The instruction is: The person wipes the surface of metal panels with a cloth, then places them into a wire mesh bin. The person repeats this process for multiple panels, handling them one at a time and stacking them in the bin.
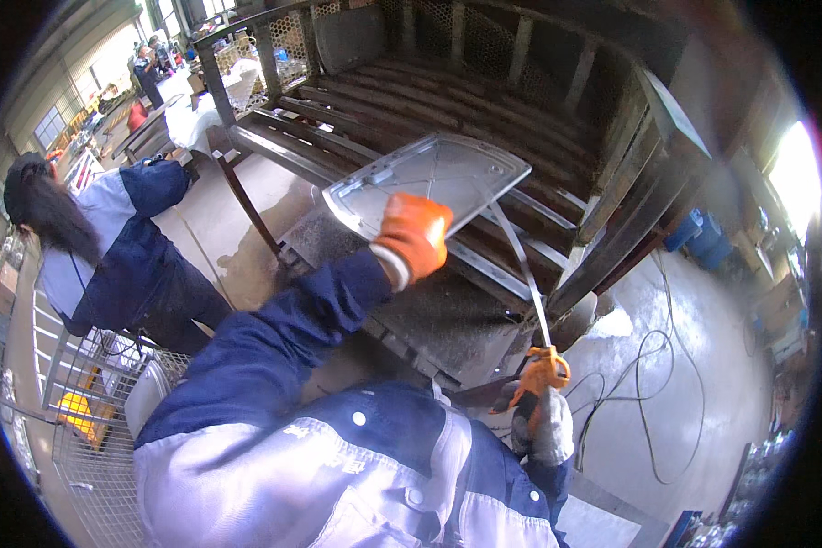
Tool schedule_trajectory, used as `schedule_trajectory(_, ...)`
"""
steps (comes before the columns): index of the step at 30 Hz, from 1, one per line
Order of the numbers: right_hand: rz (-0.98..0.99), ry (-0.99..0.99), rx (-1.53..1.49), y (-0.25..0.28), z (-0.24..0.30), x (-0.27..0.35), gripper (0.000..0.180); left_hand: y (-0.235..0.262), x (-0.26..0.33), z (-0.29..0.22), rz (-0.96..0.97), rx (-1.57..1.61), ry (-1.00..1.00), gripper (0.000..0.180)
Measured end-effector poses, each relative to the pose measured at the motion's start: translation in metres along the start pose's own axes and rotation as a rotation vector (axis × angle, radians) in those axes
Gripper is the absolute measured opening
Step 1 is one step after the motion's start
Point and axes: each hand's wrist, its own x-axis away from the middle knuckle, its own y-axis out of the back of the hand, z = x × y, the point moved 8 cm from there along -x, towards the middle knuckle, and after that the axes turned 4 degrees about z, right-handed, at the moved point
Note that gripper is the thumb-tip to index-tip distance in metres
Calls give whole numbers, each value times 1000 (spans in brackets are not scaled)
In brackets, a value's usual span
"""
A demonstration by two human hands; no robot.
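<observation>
One left hand [416,236], orange-gloved, closed at the near edge of a grey panel [429,178]; grip presumably meant to steady the piece, thumb hidden. Panel: broad, flat, raised rim, lying over the front of a slatted metal rack [470,265]; whether it rests on the slats or hangs from the hand cannot be told. One right hand [548,429], grey-gloved, well apart from the left and lower, wrapped round the orange handle [546,367] of a long, narrow blade [525,274]. Blade slants up to the panel's right side, its far end seeming to meet the edge, contact uncertain; the low hold likely gives the arm room and keeps the hands clear of each other. One co-worker [155,247], at left, turned away, beside a wire basket [82,457].
</observation>
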Motion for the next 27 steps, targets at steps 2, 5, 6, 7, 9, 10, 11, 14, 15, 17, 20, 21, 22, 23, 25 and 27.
schedule_trajectory(2,-6,94,375,-16,26,-5,40,-15,2,-6,9,26,56,18)
schedule_trajectory(5,155,-18,462,-40,32,-15,44,-32,12,-9,39,109,13,25)
schedule_trajectory(6,122,-38,400,-38,33,-15,44,-29,19,-2,-52,183,-34,28)
schedule_trajectory(7,88,-56,337,-37,32,-16,44,-12,33,18,-334,344,19,30)
schedule_trajectory(9,-2,45,301,-31,41,-19,42,-10,66,87,-511,358,341,38)
schedule_trajectory(10,-38,84,180,-28,44,-23,42,-1,91,119,-715,282,441,37)
schedule_trajectory(11,-121,-28,175,-21,37,-25,41,-8,103,158,-764,319,596,35)
schedule_trajectory(14,-123,56,338,-33,54,-48,42,-66,107,235,-284,366,684,27)
schedule_trajectory(15,-121,58,413,-38,60,-59,44,-85,98,239,-27,103,502,26)
schedule_trajectory(17,-126,119,542,-49,76,-81,51,-101,85,240,-186,124,282,24)
schedule_trajectory(20,-48,296,508,-68,94,-98,53,-116,71,247,-180,51,218,20)
schedule_trajectory(21,19,339,489,-75,98,-100,52,-112,67,247,-199,3,235,20)
schedule_trajectory(22,10,300,517,-74,97,-105,54,-106,66,247,-178,-38,282,19)
schedule_trajectory(23,23,240,551,-72,96,-110,56,-93,59,243,-168,-120,272,23)
schedule_trajectory(25,-96,312,472,-64,110,-113,58,-52,51,267,-457,726,477,24)
schedule_trajectory(27,-273,236,620,-51,117,-111,58,-14,62,251,-665,877,593,23)
